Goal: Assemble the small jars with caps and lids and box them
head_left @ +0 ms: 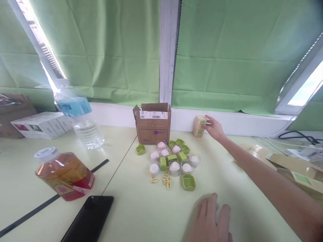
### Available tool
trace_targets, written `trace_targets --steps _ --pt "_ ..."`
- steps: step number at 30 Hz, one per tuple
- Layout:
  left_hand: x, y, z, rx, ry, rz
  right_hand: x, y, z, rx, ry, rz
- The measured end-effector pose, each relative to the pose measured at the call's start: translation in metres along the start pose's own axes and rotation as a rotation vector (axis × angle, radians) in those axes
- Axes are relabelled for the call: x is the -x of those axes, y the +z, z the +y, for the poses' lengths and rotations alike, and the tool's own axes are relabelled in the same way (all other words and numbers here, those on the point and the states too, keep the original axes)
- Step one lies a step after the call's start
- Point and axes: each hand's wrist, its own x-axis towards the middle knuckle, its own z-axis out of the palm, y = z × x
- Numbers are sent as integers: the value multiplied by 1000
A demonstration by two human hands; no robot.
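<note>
Against the wall, two small tan boxes (pixel 198 131) with green windows stand one on the other. My right hand (pixel 214 128) reaches out to them, its fingers closed on the upper box (pixel 201 120). My left hand (pixel 210 220) rests low on the table with its fingers stretched out, holding nothing. Just ahead of it sits a green square tray (pixel 188 182). Beyond lie several clear plastic cups with pale, rounded pieces (pixel 174 166), more green trays (pixel 141 149) and a little pile of cream-coloured loops (pixel 166 181).
An open cardboard box (pixel 153 129) stands behind the cups. On the left are a water bottle (pixel 87 129), a bottle of reddish drink (pixel 67 176), a black phone (pixel 89 218) and white boxes (pixel 46 126). Opened tan cartons (pixel 290 168) and cables (pixel 300 136) lie at right.
</note>
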Motion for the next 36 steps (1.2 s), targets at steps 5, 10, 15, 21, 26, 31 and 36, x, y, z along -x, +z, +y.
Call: trace_targets --steps 5,10,15,21,26,31,36 --pt "7 -28 11 16 36 -14 26 9 -18 388 87 84" --pt "9 -41 15 29 44 -43 24 37 -38 519 287 106" --pt "7 -49 19 63 6 -115 15 53 -35 549 364 188" --pt "11 -56 25 117 9 -63 11 54 -36 526 427 229" --pt "13 -58 26 143 -27 -60 15 56 -32 446 513 160" --pt "15 -64 27 138 -23 -48 65 49 -2 387 307 58" --pt "19 -67 28 140 51 89 119 33 7 604 121 -135"
